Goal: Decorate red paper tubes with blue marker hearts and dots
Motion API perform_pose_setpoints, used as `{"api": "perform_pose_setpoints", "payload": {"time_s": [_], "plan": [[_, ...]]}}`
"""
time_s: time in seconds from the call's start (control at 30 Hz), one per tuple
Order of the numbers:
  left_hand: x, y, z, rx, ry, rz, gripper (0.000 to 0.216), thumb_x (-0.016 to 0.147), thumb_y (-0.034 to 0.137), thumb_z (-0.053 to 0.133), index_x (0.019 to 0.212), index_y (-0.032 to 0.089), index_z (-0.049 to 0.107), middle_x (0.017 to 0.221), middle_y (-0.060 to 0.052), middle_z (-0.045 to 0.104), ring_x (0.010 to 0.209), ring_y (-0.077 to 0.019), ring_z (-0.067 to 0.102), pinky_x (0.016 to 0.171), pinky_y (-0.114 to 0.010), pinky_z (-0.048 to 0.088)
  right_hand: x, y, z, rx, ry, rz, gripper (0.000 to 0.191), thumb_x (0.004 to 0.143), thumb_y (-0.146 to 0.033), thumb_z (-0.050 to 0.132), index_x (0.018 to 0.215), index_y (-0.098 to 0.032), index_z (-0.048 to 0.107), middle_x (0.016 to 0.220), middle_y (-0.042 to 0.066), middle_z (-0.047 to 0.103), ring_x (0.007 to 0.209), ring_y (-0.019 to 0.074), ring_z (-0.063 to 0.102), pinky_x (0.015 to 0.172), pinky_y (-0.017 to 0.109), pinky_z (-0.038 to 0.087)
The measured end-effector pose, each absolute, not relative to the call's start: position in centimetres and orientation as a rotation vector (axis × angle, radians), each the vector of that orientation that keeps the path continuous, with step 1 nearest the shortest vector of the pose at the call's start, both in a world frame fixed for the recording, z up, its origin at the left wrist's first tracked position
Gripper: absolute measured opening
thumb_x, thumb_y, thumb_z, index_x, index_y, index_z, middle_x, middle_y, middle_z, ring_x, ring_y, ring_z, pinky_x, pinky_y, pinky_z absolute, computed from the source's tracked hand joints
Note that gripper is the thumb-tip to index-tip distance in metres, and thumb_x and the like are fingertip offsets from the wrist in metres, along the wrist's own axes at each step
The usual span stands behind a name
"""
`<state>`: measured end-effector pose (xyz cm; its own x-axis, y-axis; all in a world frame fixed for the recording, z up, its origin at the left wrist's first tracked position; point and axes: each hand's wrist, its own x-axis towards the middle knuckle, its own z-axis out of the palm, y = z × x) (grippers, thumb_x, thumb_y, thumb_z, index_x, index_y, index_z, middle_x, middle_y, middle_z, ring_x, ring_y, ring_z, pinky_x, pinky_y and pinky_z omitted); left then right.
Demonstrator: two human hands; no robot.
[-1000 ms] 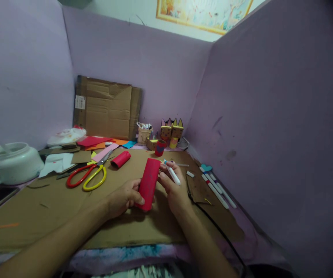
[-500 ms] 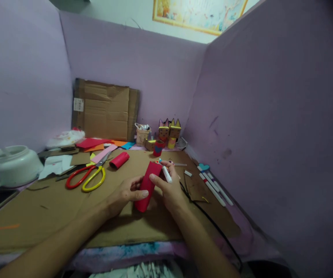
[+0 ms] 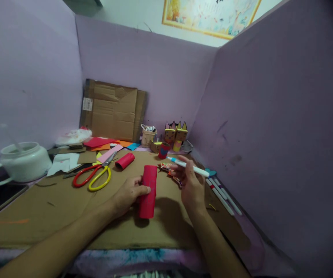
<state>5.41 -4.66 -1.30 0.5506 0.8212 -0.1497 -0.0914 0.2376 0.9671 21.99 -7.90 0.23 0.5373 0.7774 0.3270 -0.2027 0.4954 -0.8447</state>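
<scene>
My left hand (image 3: pixel 131 194) is closed around a red paper tube (image 3: pixel 149 204), thumb across its front, holding it nearly upright over the cardboard mat (image 3: pixel 111 227). Faint marks show on the tube's surface. To its right, my right hand (image 3: pixel 193 187) grips a white marker pen (image 3: pixel 196 169), its blue tip pointing left toward the tube's top but apart from it. Small wrapped candies (image 3: pixel 166 167) lie behind, between the two hands. A second red tube (image 3: pixel 125 160) rests on its side beyond my left hand, near scissors (image 3: pixel 99 175) with one red and one yellow handle.
A white pot (image 3: pixel 24 164) stands at the left. Coloured paper (image 3: pixel 101 142) lies at the back, before leaning cardboard (image 3: pixel 112 110). Cat-eared figures (image 3: pixel 176 135) and a short red tube with a blue heart (image 3: pixel 163 151) stand behind. Several markers (image 3: pixel 221 197) lie along the right wall.
My right hand has come off the red tube and moved right, with the marker now swung level and pointing left. My left hand has turned the tube more upright.
</scene>
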Motion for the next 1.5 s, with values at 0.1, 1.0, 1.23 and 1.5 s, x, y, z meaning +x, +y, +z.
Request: {"api": "perform_pose_setpoints", "payload": {"time_s": [0.1, 1.0, 1.23, 1.5], "plan": [[5.5, -4.6, -1.4, 1.218, 0.817, 0.693, 0.03, 0.058, 0.028, 0.068, 0.082, 0.013, 0.058, 0.068, -0.003, 0.061, 0.066, -0.0216, 0.063, 0.063, -0.035, 0.05, 21.7, -9.3, -1.2, -0.868, -0.795, 0.589, 0.043, 0.081, -0.056, 0.058, 0.089, -0.015, 0.07, 0.056, 0.0, 0.065, 0.049, 0.0127, 0.059, 0.049, 0.025, 0.048], [5.6, -4.5, -1.5, 1.348, 0.845, 0.702, 0.03, 0.062, 0.032, 0.066, 0.085, 0.012, 0.059, 0.07, -0.001, 0.061, 0.062, -0.0152, 0.055, 0.056, -0.027, 0.041, 20.2, -9.9, -2.5, -0.995, -1.198, 0.085, 0.017, 0.09, -0.027, 0.055, 0.079, -0.017, 0.064, 0.055, -0.003, 0.057, 0.052, 0.0114, 0.055, 0.052, 0.024, 0.044], [5.5, -4.6, -1.1, 1.345, 0.837, 0.698, 0.033, 0.06, 0.032, 0.066, 0.085, 0.013, 0.057, 0.076, -0.006, 0.065, 0.068, -0.02, 0.059, 0.062, -0.032, 0.044, 20.2, -9.8, -2.6, -0.991, -1.217, 0.108, 0.014, 0.089, -0.023, 0.055, 0.079, -0.017, 0.062, 0.056, -0.003, 0.058, 0.052, 0.0106, 0.056, 0.054, 0.024, 0.044], [5.6, -4.8, -1.0, 1.368, 0.863, 0.701, 0.033, 0.059, 0.033, 0.066, 0.084, 0.013, 0.058, 0.072, -0.003, 0.062, 0.068, -0.0193, 0.057, 0.062, -0.031, 0.043, 20.2, -9.8, -2.7, -0.981, -1.213, 0.106, 0.014, 0.089, -0.024, 0.055, 0.078, -0.018, 0.063, 0.057, -0.003, 0.058, 0.053, 0.0109, 0.057, 0.054, 0.024, 0.045]]}}
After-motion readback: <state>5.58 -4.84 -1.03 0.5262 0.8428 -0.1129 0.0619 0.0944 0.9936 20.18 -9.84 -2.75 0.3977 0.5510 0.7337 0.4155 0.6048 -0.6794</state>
